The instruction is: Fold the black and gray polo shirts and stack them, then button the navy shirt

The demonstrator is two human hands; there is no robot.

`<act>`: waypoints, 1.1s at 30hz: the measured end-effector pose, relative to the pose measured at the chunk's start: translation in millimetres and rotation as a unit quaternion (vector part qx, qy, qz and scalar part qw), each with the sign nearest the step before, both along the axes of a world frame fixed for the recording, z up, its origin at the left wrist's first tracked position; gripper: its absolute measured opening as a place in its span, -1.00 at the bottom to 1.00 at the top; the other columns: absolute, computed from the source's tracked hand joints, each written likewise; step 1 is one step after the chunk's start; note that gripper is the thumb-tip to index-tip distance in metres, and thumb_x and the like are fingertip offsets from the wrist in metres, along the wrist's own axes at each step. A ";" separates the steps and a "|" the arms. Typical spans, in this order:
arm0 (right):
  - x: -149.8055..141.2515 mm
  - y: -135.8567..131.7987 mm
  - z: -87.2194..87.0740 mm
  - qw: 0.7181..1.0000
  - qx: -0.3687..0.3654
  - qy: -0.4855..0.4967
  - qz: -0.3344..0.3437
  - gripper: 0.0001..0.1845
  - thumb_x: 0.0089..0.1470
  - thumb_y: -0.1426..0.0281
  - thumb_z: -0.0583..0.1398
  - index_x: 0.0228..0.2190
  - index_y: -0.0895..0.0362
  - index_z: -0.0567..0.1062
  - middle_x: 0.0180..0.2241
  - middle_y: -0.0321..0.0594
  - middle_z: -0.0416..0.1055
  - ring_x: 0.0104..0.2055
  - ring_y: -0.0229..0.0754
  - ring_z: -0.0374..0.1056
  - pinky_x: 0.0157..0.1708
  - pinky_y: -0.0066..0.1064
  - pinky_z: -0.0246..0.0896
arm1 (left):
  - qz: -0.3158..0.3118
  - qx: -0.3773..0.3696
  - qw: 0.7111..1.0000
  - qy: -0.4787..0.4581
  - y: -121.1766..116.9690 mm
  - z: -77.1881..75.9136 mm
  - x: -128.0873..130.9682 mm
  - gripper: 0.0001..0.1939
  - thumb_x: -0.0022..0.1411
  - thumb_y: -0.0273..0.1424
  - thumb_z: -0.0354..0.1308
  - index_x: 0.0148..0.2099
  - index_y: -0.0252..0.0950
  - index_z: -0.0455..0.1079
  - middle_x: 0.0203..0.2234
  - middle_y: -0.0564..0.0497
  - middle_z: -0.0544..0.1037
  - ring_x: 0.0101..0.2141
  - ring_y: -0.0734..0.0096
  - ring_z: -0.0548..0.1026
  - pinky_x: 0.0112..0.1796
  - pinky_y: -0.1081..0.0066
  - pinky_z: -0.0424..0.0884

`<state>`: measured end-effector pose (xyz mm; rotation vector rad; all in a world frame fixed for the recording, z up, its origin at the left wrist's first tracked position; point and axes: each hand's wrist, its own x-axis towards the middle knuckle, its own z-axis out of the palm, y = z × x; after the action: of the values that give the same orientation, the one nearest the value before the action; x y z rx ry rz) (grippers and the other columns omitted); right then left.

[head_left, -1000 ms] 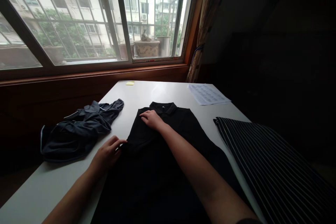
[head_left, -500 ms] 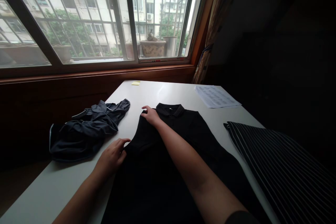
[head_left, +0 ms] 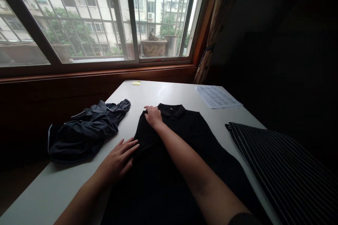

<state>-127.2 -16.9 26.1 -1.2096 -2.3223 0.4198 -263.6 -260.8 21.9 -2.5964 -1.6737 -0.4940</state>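
Observation:
A black polo shirt lies flat on the white table, collar toward the window. My right hand rests on its left shoulder beside the collar, fingers curled onto the cloth. My left hand lies flat with fingers stretched out over the shirt's left edge, near the folded-in sleeve.
A crumpled dark blue garment sits at the table's left edge. A black striped cloth covers the right side. A printed sheet and a yellow sticky note lie at the far end, below the barred window.
My left hand has opened from gripping the shirt's edge and now lies flat further in on the cloth. My right hand has stayed at the shoulder near the collar.

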 end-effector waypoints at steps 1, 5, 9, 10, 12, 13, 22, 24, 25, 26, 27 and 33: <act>2.2 -4.2 2.4 1.000 0.018 -0.004 0.001 -0.57 0.23 0.41 0.14 0.13 0.05 0.40 0.11 -0.05 0.40 0.19 0.09 0.20 0.12 -0.07 0.15 | -0.003 -0.002 1.000 0.003 0.7 -1.8 0.2 -0.44 0.37 -0.44 -0.01 0.39 -0.15 0.13 0.31 -0.03 0.30 0.33 0.12 0.19 0.30 -0.04 0.15; 5.6 -24.0 6.4 0.996 0.060 -0.035 0.062 -0.64 0.32 0.38 0.02 0.03 0.10 0.50 0.11 -0.05 0.40 0.19 0.01 0.20 0.18 -0.18 0.12 | 0.008 0.013 1.000 0.010 2.6 -8.5 -0.2 -0.49 0.43 -0.34 0.01 0.37 -0.17 0.18 0.30 -0.03 0.33 0.30 0.17 0.25 0.28 0.05 0.25; -0.2 -42.4 -3.9 0.988 0.060 -0.082 0.120 -0.60 0.29 0.28 0.07 0.03 0.20 0.51 0.17 0.01 0.37 0.22 0.01 0.22 0.21 -0.23 0.12 | 0.016 0.037 0.999 0.023 2.2 -9.1 2.9 -0.53 0.43 -0.31 0.03 0.33 -0.20 0.27 0.26 -0.05 0.38 0.26 0.15 0.33 0.24 0.08 0.31; -1.9 -45.5 -7.8 0.987 0.057 -0.090 0.124 -0.54 0.29 0.27 0.08 0.09 0.25 0.47 0.23 0.05 0.30 0.27 0.03 0.17 0.24 -0.20 0.08 | 0.016 0.040 0.999 0.029 1.7 -8.7 4.2 -0.54 0.43 -0.31 0.03 0.32 -0.21 0.28 0.26 -0.05 0.39 0.25 0.14 0.33 0.24 0.08 0.31; -4.5 -49.2 -15.1 0.986 0.048 -0.102 0.125 -0.43 0.32 0.24 0.04 0.21 0.32 0.33 0.33 0.10 0.14 0.37 0.05 0.03 0.32 -0.14 -0.05 | 0.018 0.039 0.998 0.048 0.0 -8.2 7.3 -0.54 0.43 -0.30 0.02 0.32 -0.23 0.28 0.26 -0.07 0.38 0.26 0.13 0.32 0.24 0.06 0.32; -5.1 -50.0 -18.0 0.985 0.044 -0.106 0.125 -0.40 0.33 0.22 0.01 0.26 0.33 0.26 0.36 0.11 0.07 0.40 0.04 -0.04 0.34 -0.11 -0.12 | 0.020 0.036 0.997 0.058 -1.0 -8.2 9.0 -0.53 0.43 -0.30 0.01 0.33 -0.24 0.28 0.27 -0.08 0.36 0.27 0.12 0.31 0.23 0.06 0.32; -2.0 -48.5 -18.6 0.984 -0.017 -0.111 0.135 -0.25 0.33 0.01 -0.10 0.36 0.19 0.08 0.44 -0.05 -0.22 0.48 -0.07 -0.31 0.40 -0.04 -0.41 | 0.048 0.029 0.996 0.063 -12.0 1.8 31.0 -0.50 0.39 -0.21 0.07 0.29 -0.29 0.33 0.21 -0.17 0.43 0.16 0.02 0.45 0.15 -0.01 0.42; -1.4 -47.3 -18.2 0.984 -0.022 -0.111 0.140 -0.23 0.32 -0.01 -0.10 0.37 0.19 0.07 0.44 -0.04 -0.23 0.48 -0.07 -0.33 0.40 -0.03 -0.43 | 0.056 0.037 0.996 0.055 -13.0 7.9 35.1 -0.59 0.40 -0.27 0.05 0.21 -0.26 0.43 0.11 -0.13 0.53 0.08 0.07 0.53 0.10 0.04 0.48; -1.0 -46.5 -18.2 0.983 -0.024 -0.109 0.144 -0.22 0.32 -0.02 -0.10 0.36 0.19 0.07 0.44 -0.04 -0.23 0.48 -0.06 -0.33 0.40 -0.03 -0.43 | 0.061 0.041 0.996 0.054 -13.1 10.7 36.6 -0.63 0.41 -0.31 0.03 0.16 -0.25 0.47 0.06 -0.12 0.57 0.03 0.09 0.57 0.07 0.07 0.50; -0.4 -45.5 -18.4 0.983 -0.024 -0.105 0.149 -0.22 0.32 -0.02 -0.10 0.36 0.19 0.08 0.44 -0.03 -0.22 0.48 -0.06 -0.32 0.40 -0.02 -0.42 | 0.067 0.045 0.995 0.055 -13.2 13.2 37.6 -0.65 0.41 -0.34 0.01 0.13 -0.25 0.50 0.02 -0.11 0.60 -0.01 0.11 0.60 0.04 0.09 0.53; 0.5 -44.6 -18.4 0.983 -0.023 -0.099 0.154 -0.23 0.32 -0.02 -0.09 0.36 0.20 0.08 0.44 -0.02 -0.20 0.48 -0.05 -0.30 0.40 -0.02 -0.41 | 0.072 0.049 0.995 0.055 -13.1 15.3 38.3 -0.66 0.41 -0.36 0.00 0.10 -0.25 0.51 -0.01 -0.10 0.62 -0.05 0.12 0.62 0.00 0.11 0.56; 19.3 -43.1 -12.7 0.982 -0.008 -0.069 0.173 -0.33 0.38 0.12 -0.10 0.34 0.26 0.12 0.42 0.02 -0.09 0.45 -0.06 -0.17 0.38 -0.06 -0.25 | 0.088 0.056 0.994 0.042 -13.2 21.1 38.4 -0.69 0.38 -0.42 0.02 0.05 -0.20 0.51 -0.09 -0.03 0.66 -0.16 0.19 0.64 0.01 0.09 0.52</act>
<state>-108.0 -60.0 13.4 -0.8625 -2.6628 0.4863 -225.2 -274.0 42.9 -2.3315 -1.7716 -0.4516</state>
